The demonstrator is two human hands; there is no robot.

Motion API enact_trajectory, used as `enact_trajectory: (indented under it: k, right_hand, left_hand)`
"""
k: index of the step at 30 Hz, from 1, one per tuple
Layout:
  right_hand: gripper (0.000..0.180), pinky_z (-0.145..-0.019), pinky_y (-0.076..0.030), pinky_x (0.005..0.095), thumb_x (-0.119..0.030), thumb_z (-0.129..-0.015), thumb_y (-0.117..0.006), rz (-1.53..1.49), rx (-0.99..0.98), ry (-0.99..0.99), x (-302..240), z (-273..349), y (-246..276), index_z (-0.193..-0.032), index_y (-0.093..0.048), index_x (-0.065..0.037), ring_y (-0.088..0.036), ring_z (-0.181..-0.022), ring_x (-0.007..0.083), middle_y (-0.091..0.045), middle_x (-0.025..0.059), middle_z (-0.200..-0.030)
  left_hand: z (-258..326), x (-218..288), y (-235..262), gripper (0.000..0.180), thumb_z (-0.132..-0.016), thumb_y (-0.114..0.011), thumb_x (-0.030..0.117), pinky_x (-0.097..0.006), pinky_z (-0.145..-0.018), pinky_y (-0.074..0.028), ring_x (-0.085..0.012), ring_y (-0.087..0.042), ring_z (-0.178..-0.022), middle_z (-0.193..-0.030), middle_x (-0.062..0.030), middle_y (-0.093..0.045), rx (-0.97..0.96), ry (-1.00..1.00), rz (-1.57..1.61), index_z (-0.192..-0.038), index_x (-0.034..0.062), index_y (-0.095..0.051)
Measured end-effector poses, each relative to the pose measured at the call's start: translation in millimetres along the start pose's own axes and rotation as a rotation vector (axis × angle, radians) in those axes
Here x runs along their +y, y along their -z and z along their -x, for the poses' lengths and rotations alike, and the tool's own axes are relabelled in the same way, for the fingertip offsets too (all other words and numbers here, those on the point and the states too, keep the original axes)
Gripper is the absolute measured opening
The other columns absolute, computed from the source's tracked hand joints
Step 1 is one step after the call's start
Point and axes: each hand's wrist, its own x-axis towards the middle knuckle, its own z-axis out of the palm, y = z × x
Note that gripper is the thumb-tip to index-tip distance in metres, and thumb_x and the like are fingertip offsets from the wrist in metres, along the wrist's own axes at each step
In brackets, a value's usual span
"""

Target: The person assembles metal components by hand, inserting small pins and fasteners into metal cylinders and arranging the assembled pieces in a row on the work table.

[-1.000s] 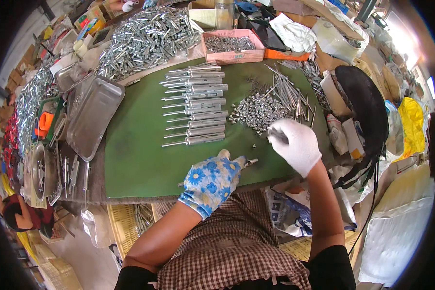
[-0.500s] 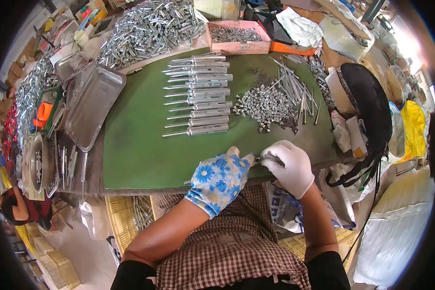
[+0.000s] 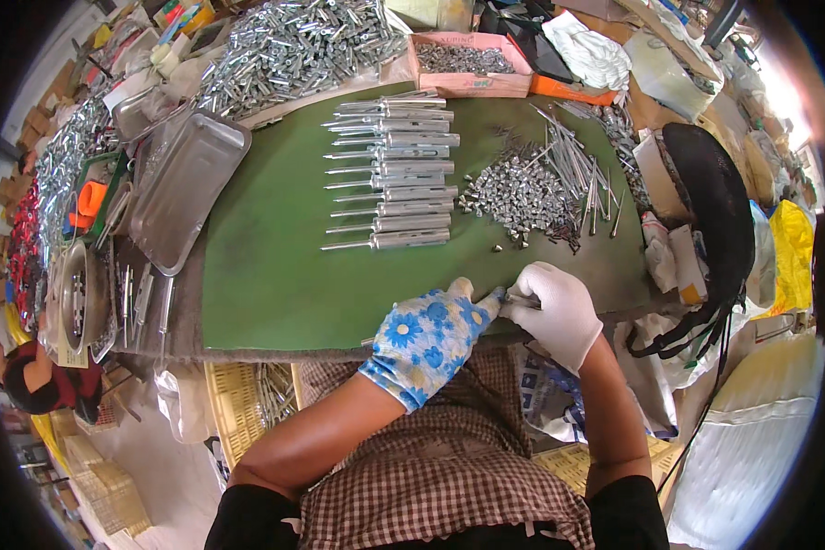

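Observation:
My left hand (image 3: 426, 339), in a blue-flowered glove, is closed around a slim metal tool whose thin tip (image 3: 368, 342) pokes out on its left side. Most of that tool is hidden in the glove. My right hand (image 3: 559, 312), gloved in white, pinches at its other end, fingertips against my left fingers. A small metal piece (image 3: 521, 301) shows between those fingertips, too small to name. Beyond the hands lies a column of silver metal tools with thin shafts (image 3: 412, 236). To their right is a heap of small metal caps (image 3: 518, 197).
Long thin metal rods (image 3: 568, 160) and small dark pins (image 3: 513, 142) lie by the caps on the green mat (image 3: 275, 293). At left are a steel tray (image 3: 188, 188) and a metal bowl (image 3: 75, 298). A pink box (image 3: 472, 82) stands behind, a black bag (image 3: 706, 211) at right.
The view has shifted slightly, so the table sits a little further right. Both hands stay together at the mat's near edge; my right fingers have curled closer over the tool's end.

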Motion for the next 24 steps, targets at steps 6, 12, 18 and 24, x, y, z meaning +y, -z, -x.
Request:
enact_trajectory:
  k: [6,12,18,24]
  right_hand:
    - [0.02,-0.055,-0.041,0.0325,-0.019,-0.086,-0.068,-0.272,0.137,0.031,-6,-5,1,-0.085,-0.054,-0.004,-0.051,-0.059,0.0188,-0.048,0.005,-0.069]
    - [0.052,-0.043,-0.022,0.0262,-0.046,-0.101,-0.033,-1.799,0.414,0.013,-7,-23,-28,-0.075,-0.052,-0.005,-0.029,-0.046,0.0092,-0.032,-0.0026,-0.055]
    - [0.046,-0.044,-0.021,0.0269,-0.034,-0.1,-0.037,-1.752,0.467,0.084,-12,-23,-46,-0.065,-0.049,-0.006,-0.03,-0.047,0.0099,-0.033,-0.0025,-0.056]
    - [0.047,-0.046,-0.022,0.0262,-0.024,-0.098,-0.041,-1.246,0.602,0.133,-13,-21,-55,-0.056,-0.046,-0.004,-0.034,-0.047,0.0118,-0.04,0.0001,-0.055]
  left_hand:
    - [-5,-1,10,0.033,-0.088,-0.054,0.013,-0.037,-0.059,-0.055,-0.0247,-0.067,-0.07,-0.092,-0.0109,-0.059,-0.072,0.014,-0.001,-0.12,0.0165,-0.063]
    - [-6,-1,9,0.036,-0.089,-0.052,0.015,-0.038,-0.056,-0.053,-0.0249,-0.067,-0.066,-0.089,-0.0109,-0.061,-0.045,-0.031,-0.027,-0.124,0.0187,-0.061]
    - [-6,0,13,0.032,-0.084,-0.059,0.015,-0.038,-0.059,-0.055,-0.0261,-0.067,-0.068,-0.092,-0.0114,-0.06,-0.071,-0.012,0.009,-0.116,0.015,-0.063]
    - [-14,4,14,0.018,-0.083,-0.059,0.014,-0.037,-0.055,-0.054,-0.0249,-0.067,-0.066,-0.088,-0.0098,-0.061,-0.058,-0.032,0.049,-0.1,0.0098,-0.064]
